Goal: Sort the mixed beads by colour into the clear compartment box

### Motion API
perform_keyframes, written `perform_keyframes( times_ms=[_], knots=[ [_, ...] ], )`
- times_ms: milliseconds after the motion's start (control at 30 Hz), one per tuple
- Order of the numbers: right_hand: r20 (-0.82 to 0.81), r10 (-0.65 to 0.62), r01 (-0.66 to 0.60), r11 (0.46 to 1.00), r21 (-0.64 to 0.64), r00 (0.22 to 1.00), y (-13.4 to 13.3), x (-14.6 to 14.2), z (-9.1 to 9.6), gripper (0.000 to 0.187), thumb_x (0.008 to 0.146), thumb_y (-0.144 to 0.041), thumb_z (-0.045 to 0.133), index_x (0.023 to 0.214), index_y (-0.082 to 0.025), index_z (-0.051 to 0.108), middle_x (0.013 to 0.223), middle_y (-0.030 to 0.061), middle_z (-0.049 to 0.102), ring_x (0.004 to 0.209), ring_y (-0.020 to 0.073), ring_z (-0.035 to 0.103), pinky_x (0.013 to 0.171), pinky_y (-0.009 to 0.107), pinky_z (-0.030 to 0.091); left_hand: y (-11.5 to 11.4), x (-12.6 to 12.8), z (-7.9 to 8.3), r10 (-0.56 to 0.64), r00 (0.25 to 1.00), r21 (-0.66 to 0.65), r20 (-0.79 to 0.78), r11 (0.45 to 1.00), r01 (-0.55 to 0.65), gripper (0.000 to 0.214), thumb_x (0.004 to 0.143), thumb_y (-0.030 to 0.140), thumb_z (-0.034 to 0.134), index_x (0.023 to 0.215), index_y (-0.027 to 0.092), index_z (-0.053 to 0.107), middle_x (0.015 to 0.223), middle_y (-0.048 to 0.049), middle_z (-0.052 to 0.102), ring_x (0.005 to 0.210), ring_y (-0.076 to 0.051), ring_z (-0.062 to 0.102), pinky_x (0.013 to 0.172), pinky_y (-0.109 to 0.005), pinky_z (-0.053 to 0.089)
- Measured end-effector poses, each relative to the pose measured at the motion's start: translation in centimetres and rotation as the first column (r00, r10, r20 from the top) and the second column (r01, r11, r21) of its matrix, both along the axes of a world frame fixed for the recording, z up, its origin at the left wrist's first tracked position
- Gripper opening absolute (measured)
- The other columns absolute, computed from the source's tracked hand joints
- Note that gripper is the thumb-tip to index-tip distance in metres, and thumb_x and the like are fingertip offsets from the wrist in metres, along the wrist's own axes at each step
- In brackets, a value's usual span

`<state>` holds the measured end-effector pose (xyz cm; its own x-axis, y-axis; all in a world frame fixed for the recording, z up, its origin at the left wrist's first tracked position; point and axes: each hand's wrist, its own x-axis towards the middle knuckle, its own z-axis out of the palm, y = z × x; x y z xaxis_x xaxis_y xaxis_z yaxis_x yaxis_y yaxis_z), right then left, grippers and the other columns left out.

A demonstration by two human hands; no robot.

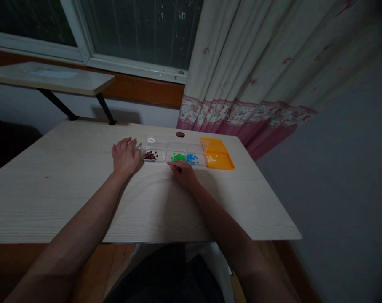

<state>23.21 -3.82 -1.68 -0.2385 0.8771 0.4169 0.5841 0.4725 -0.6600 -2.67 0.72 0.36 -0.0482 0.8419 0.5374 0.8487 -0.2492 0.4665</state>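
Observation:
A clear plastic compartment box (pixel 163 156) lies on the table with its clear lid (pixel 178 142) folded back. Small dark red pieces (pixel 150 155), green pieces (pixel 178 157) and blue pieces (pixel 192 159) are in its compartments. My left hand (pixel 126 156) lies at the box's left end, fingers spread, its thumb side by the edge. Over the front edge, near the green pieces, my right hand (pixel 184 173) has its fingers pinched together. Something small and dark shows at those fingers; I cannot make out what it is.
An orange tray (pixel 220 160) with small white pieces (pixel 211 159) adjoins the box's right end. Behind them is a round hole (pixel 180 134) in the tabletop (pixel 146 202). A raised shelf (pixel 52 78) stands at the back left. The curtain (pixel 222 84) hangs behind the table.

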Motion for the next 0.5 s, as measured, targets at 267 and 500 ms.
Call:
perform_keyframes(
  times_ms=[267,500],
  knots=[
    [-0.006,0.009,-0.009,1.000,-0.007,1.000,0.1,-0.1,-0.1,0.025,0.092,-0.015,0.057,0.107,-0.021,0.078,0.092,0.0052,0.074,0.087,0.0171,0.064,0.086,0.031,0.050,0.6,-0.2,-1.5,-0.026,0.999,-0.056,-0.032,0.998,0.024,0.041,0.097,0.037,0.046,0.124,0.017,0.071,0.137,-0.0157,0.064,0.136,-0.035,0.047,0.117,-0.058,0.030],
    [-0.005,0.016,-0.016,1.000,-0.004,1.000,0.0,-0.1,-0.1,0.026,0.093,-0.016,0.057,0.105,-0.022,0.078,0.093,0.0051,0.074,0.086,0.0169,0.065,0.085,0.030,0.051,1.0,0.0,-2.5,-0.025,0.999,-0.065,-0.031,0.998,0.023,0.045,0.099,0.034,0.042,0.132,0.019,0.067,0.143,-0.0157,0.058,0.141,-0.036,0.040,0.117,-0.058,0.032]
  ],
)
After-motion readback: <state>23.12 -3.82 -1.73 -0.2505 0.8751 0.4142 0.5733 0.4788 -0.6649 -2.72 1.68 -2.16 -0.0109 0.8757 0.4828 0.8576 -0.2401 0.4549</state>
